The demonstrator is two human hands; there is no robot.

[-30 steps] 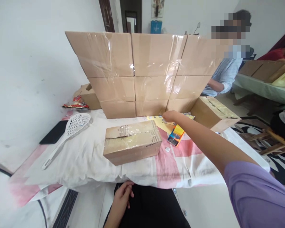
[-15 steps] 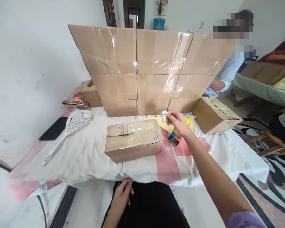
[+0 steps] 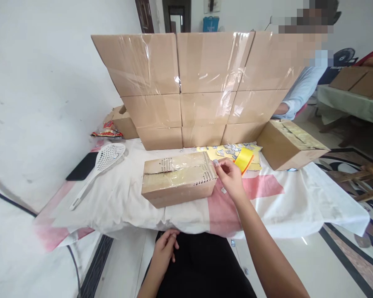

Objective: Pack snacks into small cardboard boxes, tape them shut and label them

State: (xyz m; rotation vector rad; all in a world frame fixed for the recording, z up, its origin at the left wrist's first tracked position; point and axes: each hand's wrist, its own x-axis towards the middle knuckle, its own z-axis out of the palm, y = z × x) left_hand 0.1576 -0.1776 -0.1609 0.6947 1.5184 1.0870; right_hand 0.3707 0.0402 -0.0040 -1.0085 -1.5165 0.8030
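My right hand (image 3: 231, 178) pinches a small white sticker against the right top corner of a taped cardboard box (image 3: 178, 179) lying on the cloth-covered table (image 3: 118, 198). Just behind the hand lie a yellow sticker sheet (image 3: 233, 151) and a yellow packet (image 3: 244, 159). Another small sticker (image 3: 224, 190) lies on the cloth below my wrist. My left hand (image 3: 164, 252) rests on my lap with fingers loosely curled and holds nothing.
A wall of stacked cardboard boxes (image 3: 202, 82) stands at the table's back. A slanted box (image 3: 290, 145) lies at the right. A white slotted spoon (image 3: 99, 167), a black phone (image 3: 83, 166) and a snack packet (image 3: 107, 132) lie at the left. A person (image 3: 301, 89) sits behind the boxes.
My right hand lifted a small sticker from the yellow sheet and drew back to the right corner of the taped box. The left hand stayed on my lap.
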